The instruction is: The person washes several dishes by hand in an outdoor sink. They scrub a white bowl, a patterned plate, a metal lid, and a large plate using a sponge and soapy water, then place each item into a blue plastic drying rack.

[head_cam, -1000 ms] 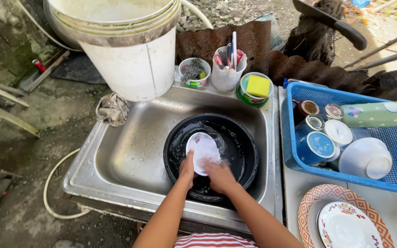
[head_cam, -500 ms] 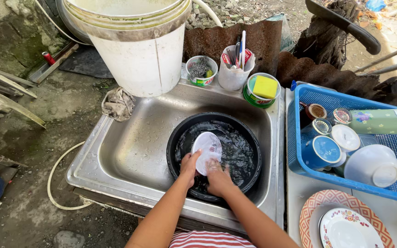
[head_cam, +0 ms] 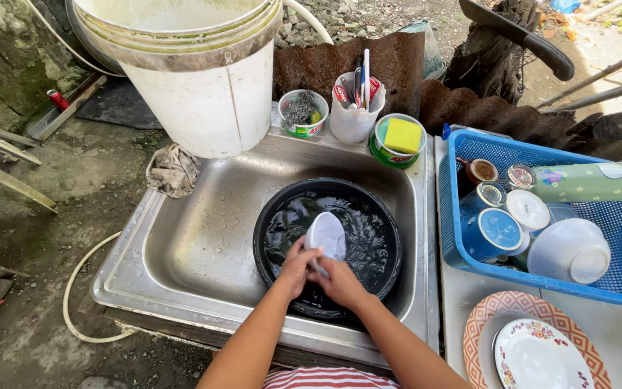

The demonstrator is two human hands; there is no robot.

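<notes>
Small white dish (head_cam: 327,235) held tilted over the dark water of a round black basin (head_cam: 383,216), itself set inside a steel sink (head_cam: 196,238). Gripped from below by both hands: left hand (head_cam: 296,268) wrapped around the lower left edge, right hand (head_cam: 340,282) closed on the lower right edge, fingers bunched at the rim, with what looks like a thin handle or utensil between them, too small to tell for sure. Wet and probably soapy, so likely to slip: a loose pinch could drop it against the basin wall and chip it, or splash dirty water over the sink rim. Just behind the sink, a green tub with a yellow sponge (head_cam: 402,135), a small cup of scouring material (head_cam: 302,112) and a clear cup of brushes and toothbrushes (head_cam: 355,101), all near the edge and easy to knock in with a raised elbow. Large white bucket (head_cam: 206,79) crowding the back left corner, a crumpled rag (head_cam: 173,170) on the sink's left lip. To the right, a blue drying basket (head_cam: 613,216) already packed with mugs, lids, a white bowl (head_cam: 569,250) and a green flask (head_cam: 599,181) lying across the top; another piece added carelessly might roll or topple the stack. Patterned plates (head_cam: 534,349) stacked near the counter's front edge, within reach of a careless forearm swing.
</notes>
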